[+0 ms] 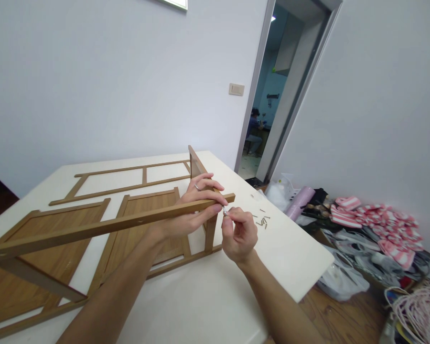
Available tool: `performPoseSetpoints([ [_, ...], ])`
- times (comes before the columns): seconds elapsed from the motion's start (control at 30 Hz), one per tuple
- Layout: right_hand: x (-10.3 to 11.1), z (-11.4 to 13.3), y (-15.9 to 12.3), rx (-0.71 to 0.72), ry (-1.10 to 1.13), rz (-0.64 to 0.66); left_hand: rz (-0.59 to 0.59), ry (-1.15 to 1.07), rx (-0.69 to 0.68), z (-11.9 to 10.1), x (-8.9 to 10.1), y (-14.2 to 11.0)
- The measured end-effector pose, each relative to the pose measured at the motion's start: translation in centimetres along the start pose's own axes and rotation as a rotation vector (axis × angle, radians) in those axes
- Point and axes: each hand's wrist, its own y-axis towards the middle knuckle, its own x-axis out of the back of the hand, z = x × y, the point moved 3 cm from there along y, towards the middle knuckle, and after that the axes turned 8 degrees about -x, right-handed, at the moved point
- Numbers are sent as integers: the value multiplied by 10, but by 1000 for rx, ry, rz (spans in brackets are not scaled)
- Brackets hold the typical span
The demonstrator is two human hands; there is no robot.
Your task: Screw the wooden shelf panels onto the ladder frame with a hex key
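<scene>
A wooden frame (129, 220) stands on its side, its upper rail running from the left edge to just past my hands. My left hand (197, 203) is wrapped around that rail close to its right end, where a crosspiece joins it. At this joint my right hand (239, 234) pinches a small silver metal piece (225, 210) between thumb and forefinger. The piece is too small and too covered to tell whether it is a hex key or a screw. Several loose screws (263, 221) lie on the white table (286, 255) to the right of the joint.
Flat wooden panels (146, 210) and a ladder-shaped wooden frame (129, 179) lie on the table behind. Right of the table are bags, pink-striped cloth (383, 224) and coiled rope (423, 310) on the floor. Through the doorway sits a person (254, 131).
</scene>
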Motion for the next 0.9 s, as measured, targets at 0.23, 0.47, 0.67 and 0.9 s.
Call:
performPoseSetpoints([
  [0.23,7,-2,9,97,-29,32,-6,-8,5,0,-1,0],
  [0.47,4,0,8,132,-50,107,11,-6,-2,-1,-1,0],
  [0.67,-1,-2,-2,60,-28,72,11,7,-13,-1,0,1],
  [0.9,0,-3,-4,31,-21,66,-1,6,-3,0,-1,-1],
])
